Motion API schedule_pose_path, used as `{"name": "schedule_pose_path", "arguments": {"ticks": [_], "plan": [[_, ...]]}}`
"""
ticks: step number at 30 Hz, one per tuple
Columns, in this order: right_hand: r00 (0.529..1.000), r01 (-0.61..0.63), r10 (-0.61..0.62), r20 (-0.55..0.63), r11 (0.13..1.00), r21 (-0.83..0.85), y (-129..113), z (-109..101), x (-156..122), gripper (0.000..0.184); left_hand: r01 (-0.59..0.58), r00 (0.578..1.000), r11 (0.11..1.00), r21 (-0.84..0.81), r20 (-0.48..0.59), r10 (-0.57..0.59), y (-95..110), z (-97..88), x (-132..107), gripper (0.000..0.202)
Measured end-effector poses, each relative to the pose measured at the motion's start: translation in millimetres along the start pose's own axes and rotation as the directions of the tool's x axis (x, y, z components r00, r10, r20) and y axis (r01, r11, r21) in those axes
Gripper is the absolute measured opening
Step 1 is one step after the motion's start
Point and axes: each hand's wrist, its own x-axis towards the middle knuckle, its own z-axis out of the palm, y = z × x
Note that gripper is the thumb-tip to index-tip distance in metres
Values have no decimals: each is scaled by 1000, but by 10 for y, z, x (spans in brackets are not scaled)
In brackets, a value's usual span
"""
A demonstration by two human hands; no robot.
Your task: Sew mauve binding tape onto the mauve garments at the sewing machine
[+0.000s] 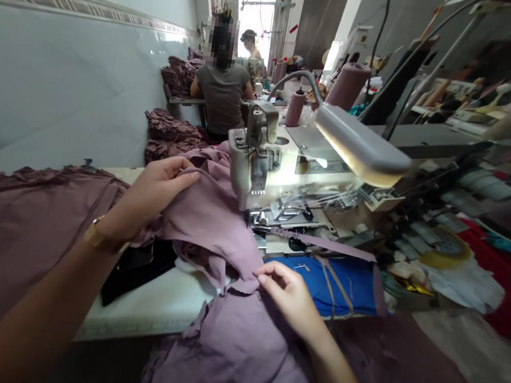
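Observation:
Mauve fabric (214,217) stretches between my two hands in front of a sewing machine (297,166). My left hand (161,184) pinches its upper left edge, left of the machine head. Lower down, my right hand (286,294) grips the fabric's right corner between thumb and fingers. Part of the cloth reaches the needle area, where the presser foot partly hides it. A narrow mauve strip (333,245) runs into the machine from the right. More mauve cloth (232,359) hangs over the front edge below my hands.
A lamp (362,143) hangs over the machine. Thread cones (295,108) stand behind it. A large mauve fabric heap (34,211) lies at left, by the tiled wall. Blue cloth (332,285) lies right of my right hand. A seated person (224,95) is further back.

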Motion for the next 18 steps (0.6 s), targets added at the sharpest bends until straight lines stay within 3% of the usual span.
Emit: {"name": "schedule_pose_path", "arguments": {"ticks": [3, 6, 7, 9, 10, 11, 14, 18], "plan": [[999, 37, -37, -23, 999, 3, -23, 26, 148, 17, -107, 985, 964, 242, -109, 137, -57, -1, 221, 20], [999, 38, -36, -36, 998, 58, -43, 98, 244, 19, -224, 894, 823, 522, -226, 386, -142, 230, 74, 19], [999, 31, -28, -42, 997, 70, -48, 125, 256, 20, -277, 865, 768, 577, -199, 461, -175, 365, -74, 23], [997, 25, -19, -69, 996, 83, -52, 169, 247, 20, -496, 827, 687, 531, 47, 560, -254, 673, -449, 31], [996, 26, -19, -85, 996, 86, -52, 184, 231, 20, -593, 797, 671, 446, 207, 567, -296, 819, -637, 34], [995, 29, -21, -101, 996, 84, -51, 192, 212, 20, -604, 796, 684, 409, 270, 542, -337, 943, -798, 35], [989, 50, -48, -137, 999, 14, -50, 187, 173, 21, -560, 828, 717, 415, 321, 461, -416, 1133, -1028, 30], [972, 132, -177, -158, 957, -259, -51, 158, 207, 25, -539, 840, 727, 425, 338, 425, -408, 1071, -881, 27]]}}
